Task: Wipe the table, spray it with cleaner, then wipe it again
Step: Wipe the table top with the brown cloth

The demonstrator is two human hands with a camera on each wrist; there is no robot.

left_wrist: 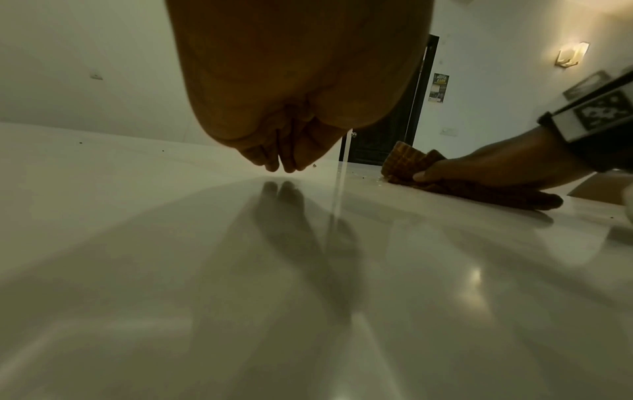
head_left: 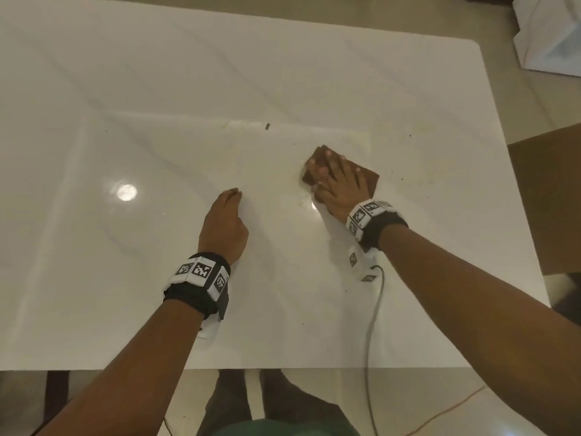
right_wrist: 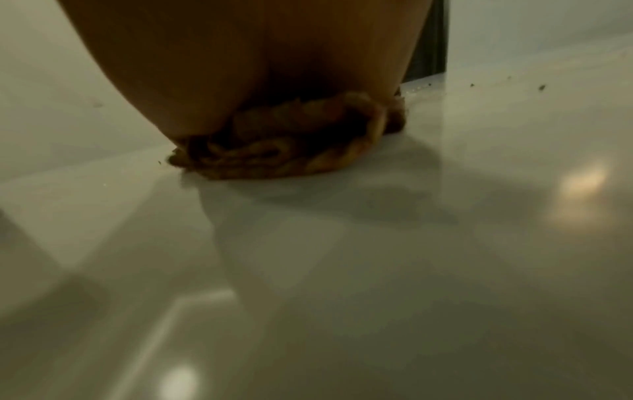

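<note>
The white glossy table (head_left: 157, 121) takes most of the head view, and its surface reflects a round ceiling light (head_left: 126, 192) to the left of the hands. The right hand (head_left: 338, 184) lies flat on a brown waffle-pattern cloth (head_left: 371, 177) with the fingers stretched and spread, pressing it on the right half of the table; the cloth is folded and one corner stands up a little in the left wrist view. The left hand (head_left: 224, 225) holds nothing: its fingers are loosely curled and the fingertips (left_wrist: 284, 162) touch the surface near the middle of the table. Small dark crumbs (head_left: 267, 126) are scattered behind the cloth and toward the right edge (a wet smear shines just beside the cloth). A thin cable (head_left: 375, 309) runs from the right wrist over the near edge. In the room, the floor is pale tile (head_left: 515, 99), and the left wrist view shows a dark door (left_wrist: 387, 130), a small poster (left_wrist: 439, 88) beside it and a lit wall lamp (left_wrist: 571, 54)
</note>
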